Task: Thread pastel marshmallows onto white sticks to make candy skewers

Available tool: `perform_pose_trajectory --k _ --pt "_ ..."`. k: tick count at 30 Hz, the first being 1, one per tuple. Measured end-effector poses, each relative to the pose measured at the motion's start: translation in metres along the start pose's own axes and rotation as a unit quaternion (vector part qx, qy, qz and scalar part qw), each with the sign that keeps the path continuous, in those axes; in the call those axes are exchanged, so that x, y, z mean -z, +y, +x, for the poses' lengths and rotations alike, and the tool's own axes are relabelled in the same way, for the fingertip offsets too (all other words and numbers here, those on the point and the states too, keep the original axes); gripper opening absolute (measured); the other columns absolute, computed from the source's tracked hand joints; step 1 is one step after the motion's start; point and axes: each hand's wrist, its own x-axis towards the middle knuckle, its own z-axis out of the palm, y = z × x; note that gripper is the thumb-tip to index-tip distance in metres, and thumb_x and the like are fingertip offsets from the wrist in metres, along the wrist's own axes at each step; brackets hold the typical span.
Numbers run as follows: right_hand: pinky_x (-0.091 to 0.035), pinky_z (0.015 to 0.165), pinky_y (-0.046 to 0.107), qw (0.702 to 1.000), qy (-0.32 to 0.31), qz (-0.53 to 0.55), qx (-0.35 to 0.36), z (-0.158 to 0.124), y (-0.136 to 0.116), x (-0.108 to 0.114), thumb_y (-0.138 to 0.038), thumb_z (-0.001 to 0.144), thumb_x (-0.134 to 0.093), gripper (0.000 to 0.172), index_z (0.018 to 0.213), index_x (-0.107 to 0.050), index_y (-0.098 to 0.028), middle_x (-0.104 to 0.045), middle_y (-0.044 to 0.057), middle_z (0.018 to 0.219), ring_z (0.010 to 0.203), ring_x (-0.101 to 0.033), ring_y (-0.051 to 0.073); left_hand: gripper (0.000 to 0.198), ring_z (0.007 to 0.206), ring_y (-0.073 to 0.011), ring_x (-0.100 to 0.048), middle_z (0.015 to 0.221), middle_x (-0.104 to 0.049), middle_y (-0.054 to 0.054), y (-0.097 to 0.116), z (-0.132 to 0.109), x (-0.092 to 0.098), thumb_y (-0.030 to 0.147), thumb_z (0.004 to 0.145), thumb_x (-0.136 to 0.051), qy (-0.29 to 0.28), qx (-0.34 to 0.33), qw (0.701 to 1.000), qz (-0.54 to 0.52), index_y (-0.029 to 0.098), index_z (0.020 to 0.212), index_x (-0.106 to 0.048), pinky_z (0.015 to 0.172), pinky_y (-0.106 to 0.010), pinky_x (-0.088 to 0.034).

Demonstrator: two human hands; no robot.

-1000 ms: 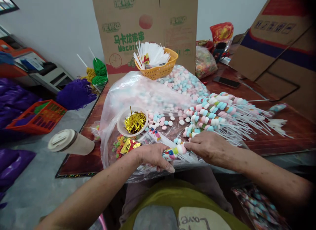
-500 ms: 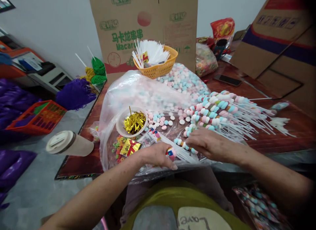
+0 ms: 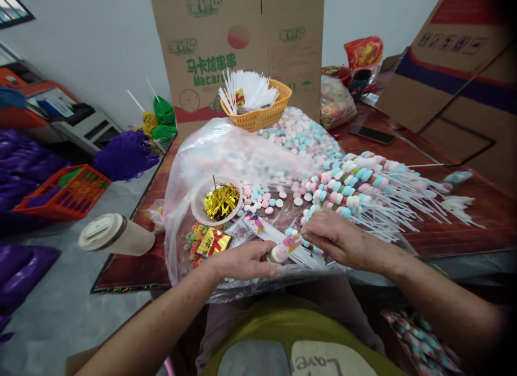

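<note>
My left hand (image 3: 246,262) is closed around a candy skewer (image 3: 281,250) in a pink and white printed wrapper, held low over the table's front edge. At the wrapper's upper right end, the fingers of my right hand (image 3: 343,238) are curled in a pinch on its tip; the fingertips are partly hidden. Beneath and between the hands lie white sticks (image 3: 301,255) and some printed wrappers (image 3: 253,221). Just beyond my right hand is a pile of marshmallow skewers (image 3: 351,182) with white sticks pointing right. A white bowl (image 3: 196,209) contains gold twist ties (image 3: 221,201).
Loose pastel candies (image 3: 278,202) spill from a big clear plastic bag (image 3: 194,150). A yellow basket (image 3: 262,119) of white sticks stands before a cardboard box (image 3: 242,20). At the left edge is a lidded cup (image 3: 133,236); a phone (image 3: 372,134) lies at the right.
The wrapped skewer now shows more between my hands, tilted up toward the right. My left hand has shifted slightly left, and my right fingers have come to the wrapper's end.
</note>
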Motion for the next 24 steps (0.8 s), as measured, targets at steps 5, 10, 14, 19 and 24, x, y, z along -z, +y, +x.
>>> perform_pose_trajectory --k 5,10,14,19,24 --pt "-0.029 0.062 0.027 0.998 -0.063 0.005 0.006 0.006 -0.01 -0.014 -0.023 0.089 -0.035 0.03 0.064 -0.049 -0.016 -0.049 0.002 0.063 0.063 -0.041 0.013 0.034 0.038 -0.0063 -0.041 0.053 -0.046 0.007 -0.021 0.002 -0.043 0.052 0.074 -0.051 -0.047 0.063 0.993 -0.09 0.019 0.076 -0.044 0.039 -0.018 -0.034" --pt "-0.037 0.064 0.026 0.98 0.042 0.167 -0.102 0.001 -0.004 -0.026 -0.029 0.088 -0.038 0.024 0.091 -0.057 -0.016 -0.057 0.004 0.079 0.071 -0.049 0.014 0.034 0.034 -0.0065 -0.039 0.048 -0.045 0.006 -0.024 0.003 -0.056 0.052 0.08 -0.038 0.08 0.068 0.982 -0.16 0.018 0.072 -0.042 0.036 -0.018 -0.033" --pt "-0.038 0.05 0.021 0.893 0.06 0.376 -0.24 -0.006 -0.017 -0.054 -0.04 0.081 -0.05 0.025 0.095 -0.053 -0.02 -0.055 0.0 0.079 0.056 -0.047 0.009 0.037 0.041 -0.0087 -0.044 0.051 -0.046 0.003 -0.024 0.0 -0.053 0.046 0.084 -0.032 0.185 0.037 0.981 -0.041 0.017 0.064 -0.045 0.044 -0.021 -0.038" --pt "-0.028 0.035 0.019 0.796 0.012 0.525 -0.301 -0.002 -0.046 -0.087 -0.044 0.083 -0.043 0.027 0.073 -0.045 -0.019 -0.051 -0.005 0.055 0.036 -0.036 0.006 0.046 0.047 -0.0088 -0.05 0.06 -0.051 0.001 -0.031 -0.008 -0.049 0.054 0.084 -0.028 0.058 0.016 0.997 -0.053 0.015 0.075 -0.05 0.047 -0.021 -0.039" --pt "-0.037 0.047 0.021 0.903 0.014 0.35 -0.249 0.011 -0.051 -0.07 -0.033 0.084 -0.044 0.023 0.068 -0.048 -0.018 -0.052 -0.003 0.051 0.049 -0.049 0.01 0.047 0.046 -0.0072 -0.049 0.058 -0.053 0.0 -0.03 -0.011 -0.041 0.058 0.076 -0.043 -0.069 -0.007 0.988 -0.137 0.014 0.068 -0.053 0.048 -0.019 -0.038"
